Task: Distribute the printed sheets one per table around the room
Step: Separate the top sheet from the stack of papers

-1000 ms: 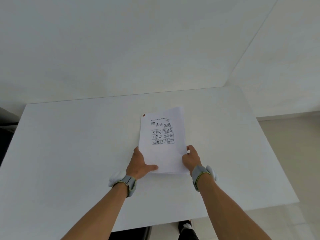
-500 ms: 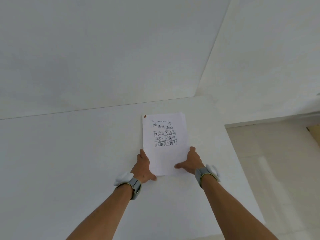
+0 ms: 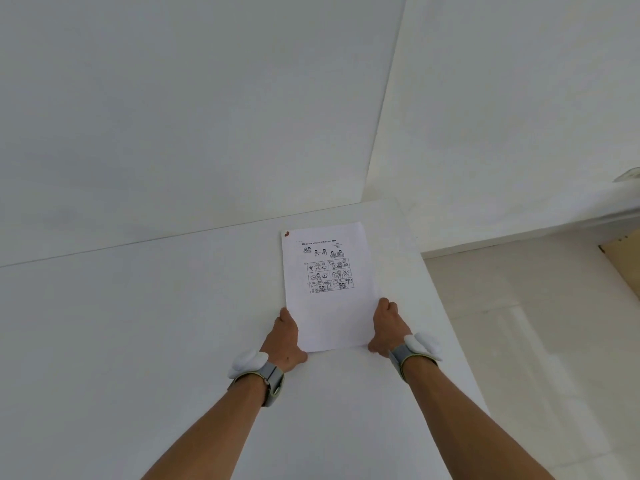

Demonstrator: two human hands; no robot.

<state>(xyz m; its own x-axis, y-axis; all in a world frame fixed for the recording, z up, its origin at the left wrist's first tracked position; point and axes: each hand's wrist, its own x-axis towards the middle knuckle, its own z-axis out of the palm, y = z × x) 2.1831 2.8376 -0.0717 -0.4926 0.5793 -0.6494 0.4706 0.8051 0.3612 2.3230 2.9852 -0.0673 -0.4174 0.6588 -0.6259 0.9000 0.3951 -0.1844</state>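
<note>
A stack of printed sheets (image 3: 329, 289) with small black cartoon panels and a red mark at its top left corner sits over the white table (image 3: 138, 323). My left hand (image 3: 284, 337) grips the stack's lower left edge. My right hand (image 3: 388, 327) grips its lower right edge. Both wrists wear grey bands with white pads. How many sheets are in the stack I cannot tell.
White walls meet in a corner (image 3: 384, 98) behind the table. The table's right edge (image 3: 446, 323) drops to a pale tiled floor (image 3: 536, 341). A white ledge (image 3: 554, 226) runs along the right wall, with a tan panel (image 3: 623, 258) at far right.
The view has swung to the left, so the table's right edge is nearer. The fanned sheets have been squared into one neat stack, and both hands now hold its sides.
</note>
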